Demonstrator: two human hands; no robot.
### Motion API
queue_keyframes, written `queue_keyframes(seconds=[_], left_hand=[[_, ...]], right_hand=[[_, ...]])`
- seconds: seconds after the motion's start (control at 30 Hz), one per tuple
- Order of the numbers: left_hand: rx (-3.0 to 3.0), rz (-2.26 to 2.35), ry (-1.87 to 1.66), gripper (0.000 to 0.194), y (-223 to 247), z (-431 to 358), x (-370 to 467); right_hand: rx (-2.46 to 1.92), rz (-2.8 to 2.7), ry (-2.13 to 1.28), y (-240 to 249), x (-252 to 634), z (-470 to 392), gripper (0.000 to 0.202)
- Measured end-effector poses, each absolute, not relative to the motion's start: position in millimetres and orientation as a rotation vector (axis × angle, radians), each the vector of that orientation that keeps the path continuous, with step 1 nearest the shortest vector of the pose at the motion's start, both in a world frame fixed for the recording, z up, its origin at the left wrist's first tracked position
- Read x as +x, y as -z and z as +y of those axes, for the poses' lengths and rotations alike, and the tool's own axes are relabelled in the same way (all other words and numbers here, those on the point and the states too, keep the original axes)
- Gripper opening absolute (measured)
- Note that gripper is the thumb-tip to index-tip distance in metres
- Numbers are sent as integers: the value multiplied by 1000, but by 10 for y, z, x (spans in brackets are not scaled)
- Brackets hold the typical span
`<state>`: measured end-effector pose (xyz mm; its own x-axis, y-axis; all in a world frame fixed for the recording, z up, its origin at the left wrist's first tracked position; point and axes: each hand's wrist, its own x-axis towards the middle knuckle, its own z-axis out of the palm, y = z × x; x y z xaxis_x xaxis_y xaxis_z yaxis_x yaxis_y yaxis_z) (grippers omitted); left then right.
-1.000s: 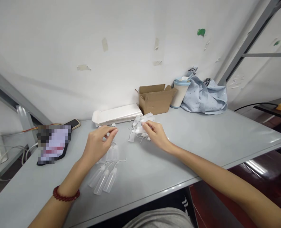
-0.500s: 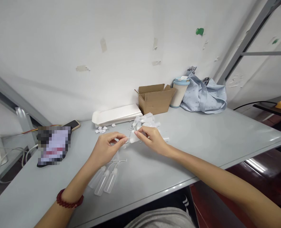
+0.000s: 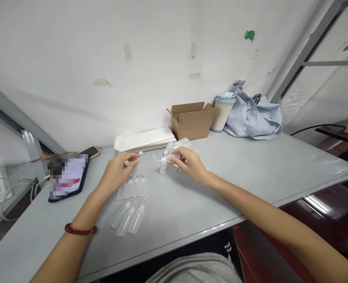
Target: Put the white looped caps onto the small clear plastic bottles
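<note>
My right hand (image 3: 190, 163) pinches a small clear plastic bottle with a thin tip (image 3: 163, 167) between thumb and fingers. Behind and beside that hand lies a heap of similar bottles (image 3: 178, 144), partly hidden by the fingers. Over the table's left part, my left hand (image 3: 119, 167) has thumb and forefinger apart, beside small white pieces that it mostly covers. One white piece (image 3: 140, 153) shows just past its fingertips. Closer to me, several bottles with thin bent tubes lie in two rows, a back row (image 3: 135, 188) and a front row (image 3: 127, 222).
Against the wall are a flat white box (image 3: 146, 139), an open cardboard box (image 3: 194, 122), a cup with a blue lid (image 3: 222, 112) and a light blue cloth bag (image 3: 253, 120). A phone with a blurred screen (image 3: 69, 179) and another phone (image 3: 91, 152) lie left.
My left hand has moved left and back, away from the right hand, to the small white pieces. The right hand keeps its place, and the bottle in it now hangs downward.
</note>
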<state>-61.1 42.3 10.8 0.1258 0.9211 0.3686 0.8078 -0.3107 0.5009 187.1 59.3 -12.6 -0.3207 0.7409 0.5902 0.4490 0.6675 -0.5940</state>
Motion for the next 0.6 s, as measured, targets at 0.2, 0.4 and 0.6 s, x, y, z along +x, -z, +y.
queue_keyframes(seconds=[0.2, 0.4, 0.6], left_hand=[[2402, 1844, -754, 35, 175, 669, -893], [2483, 1785, -718, 34, 310, 774, -953], [2464, 1811, -690, 33, 311, 773, -964]], right_hand=[[-1023, -2077, -7, 267, 2035, 899, 15], [-1111, -2070, 166, 233, 2033, 892, 9], [-1072, -2058, 210, 184, 2049, 870, 9]])
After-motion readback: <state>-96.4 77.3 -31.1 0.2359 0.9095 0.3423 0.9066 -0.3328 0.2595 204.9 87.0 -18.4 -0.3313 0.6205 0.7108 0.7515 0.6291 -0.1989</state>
